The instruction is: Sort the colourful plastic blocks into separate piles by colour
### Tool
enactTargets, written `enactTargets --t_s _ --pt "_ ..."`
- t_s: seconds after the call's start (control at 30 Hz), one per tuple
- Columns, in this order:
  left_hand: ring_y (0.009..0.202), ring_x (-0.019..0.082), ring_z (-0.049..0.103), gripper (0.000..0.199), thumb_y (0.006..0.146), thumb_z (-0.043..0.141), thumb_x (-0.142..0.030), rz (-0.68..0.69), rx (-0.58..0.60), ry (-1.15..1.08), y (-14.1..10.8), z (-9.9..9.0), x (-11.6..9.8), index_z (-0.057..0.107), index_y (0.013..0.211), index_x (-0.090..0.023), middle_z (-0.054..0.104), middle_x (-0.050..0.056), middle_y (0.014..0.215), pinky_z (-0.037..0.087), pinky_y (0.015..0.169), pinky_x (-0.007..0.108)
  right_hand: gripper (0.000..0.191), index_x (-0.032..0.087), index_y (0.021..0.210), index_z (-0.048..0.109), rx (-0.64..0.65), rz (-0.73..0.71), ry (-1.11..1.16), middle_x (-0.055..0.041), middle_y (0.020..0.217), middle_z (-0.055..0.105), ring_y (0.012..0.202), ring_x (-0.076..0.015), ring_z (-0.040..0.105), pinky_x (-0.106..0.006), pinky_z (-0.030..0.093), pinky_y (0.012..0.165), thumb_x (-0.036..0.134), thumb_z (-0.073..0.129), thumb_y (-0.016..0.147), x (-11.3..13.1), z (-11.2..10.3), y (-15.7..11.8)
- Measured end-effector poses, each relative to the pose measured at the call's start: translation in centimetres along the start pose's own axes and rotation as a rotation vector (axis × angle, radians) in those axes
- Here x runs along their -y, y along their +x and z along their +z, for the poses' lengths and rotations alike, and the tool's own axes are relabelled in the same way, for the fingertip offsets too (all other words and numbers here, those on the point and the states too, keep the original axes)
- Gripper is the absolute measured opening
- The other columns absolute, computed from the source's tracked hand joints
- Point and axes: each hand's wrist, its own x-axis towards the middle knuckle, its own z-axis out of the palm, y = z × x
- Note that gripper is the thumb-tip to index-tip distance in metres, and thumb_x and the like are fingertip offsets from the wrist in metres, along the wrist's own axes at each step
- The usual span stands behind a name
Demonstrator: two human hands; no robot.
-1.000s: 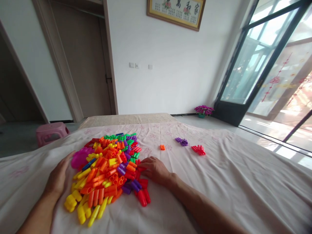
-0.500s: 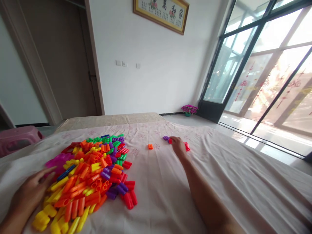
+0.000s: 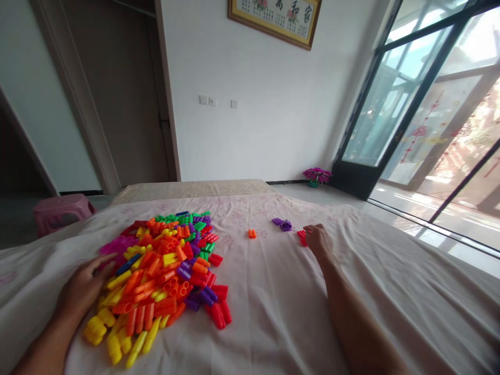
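A big heap of plastic tube pieces in red, orange, yellow, green, purple and blue lies on the pale cloth. At its left edge my left hand rests with fingers apart, beside a magenta piece and a dark blue piece. Farther right, the fingers of my right hand are at a red piece, partly covering what is there; whether they grip it is unclear. Left of that hand lie purple pieces, and an orange piece sits between them and the heap.
The cloth-covered surface has folds on the right. Behind stand a pink stool at the left and a pot of magenta flowers by the glass door. A framed picture hangs on the wall.
My right hand has moved right, from beside the purple pieces to the red piece, uncovering a purple piece. The whole view has shifted, so the heap appears farther right.
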Motion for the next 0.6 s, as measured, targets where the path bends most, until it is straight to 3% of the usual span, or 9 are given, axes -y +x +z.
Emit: enactTargets --t_s 0.1,0.23,0.33,0.43,0.53,0.6 --pt "0.14 0.032 0.056 0.067 0.091 0.049 -0.056 0.025 0.065 -0.194 -0.2 0.0 -1.1 0.067 0.134 -0.008 0.064 0.019 0.146 0.04 0.12 0.039 0.032 0.025 0.116 0.08 -0.046 -0.142 0.087 -0.0102 0.126 0.068 0.111 -0.0237 0.065 -0.031 0.049 0.086 0.027 0.053 0.099 3.3 0.4 -1.0" --pt "0.148 0.029 0.047 0.07 0.092 0.051 -0.055 0.051 0.148 -0.307 -0.3 0.3 -1.6 0.061 0.141 -0.007 0.057 0.019 0.153 0.028 0.126 0.038 0.026 0.025 0.111 0.08 0.178 -0.545 0.349 -0.0068 0.111 0.076 0.097 -0.021 0.07 -0.033 0.052 0.089 0.021 0.058 0.096 10.0 1.4 -5.2" --pt "0.147 0.028 0.048 0.072 0.091 0.052 -0.057 0.028 0.19 -0.368 -0.4 0.2 -1.8 0.058 0.142 -0.007 0.057 0.019 0.153 0.028 0.126 0.037 0.034 0.026 0.125 0.074 0.311 -0.852 0.504 -0.008 0.121 0.075 0.109 -0.0222 0.07 -0.037 0.054 0.098 0.018 0.061 0.094 14.4 2.6 -9.7" --pt "0.145 0.029 0.051 0.07 0.089 0.054 -0.058 -0.019 0.19 -0.396 -0.7 0.0 -2.3 0.06 0.139 -0.009 0.06 0.018 0.151 0.032 0.125 0.037 0.042 0.026 0.138 0.067 0.369 -1.087 0.505 -0.0104 0.142 0.067 0.128 -0.0249 0.062 -0.042 0.049 0.109 0.02 0.062 0.097 16.8 3.8 -13.1" --pt "0.141 0.029 0.056 0.07 0.088 0.053 -0.059 -0.046 0.18 -0.373 -1.0 -0.3 -3.0 0.062 0.137 -0.01 0.064 0.017 0.147 0.038 0.121 0.037 0.041 0.028 0.144 0.062 0.386 -1.184 0.433 -0.0105 0.149 0.061 0.135 -0.0255 0.058 -0.042 0.046 0.112 0.03 0.055 0.104 17.9 4.6 -14.7" --pt "0.133 0.028 0.063 0.069 0.088 0.05 -0.061 -0.032 0.137 -0.286 -1.2 -0.4 -3.5 0.065 0.134 -0.012 0.07 0.015 0.14 0.047 0.115 0.035 0.038 0.028 0.142 0.064 0.396 -1.197 0.413 -0.0086 0.144 0.066 0.132 -0.0238 0.06 -0.039 0.045 0.111 0.035 0.054 0.106 18.2 4.9 -15.2"
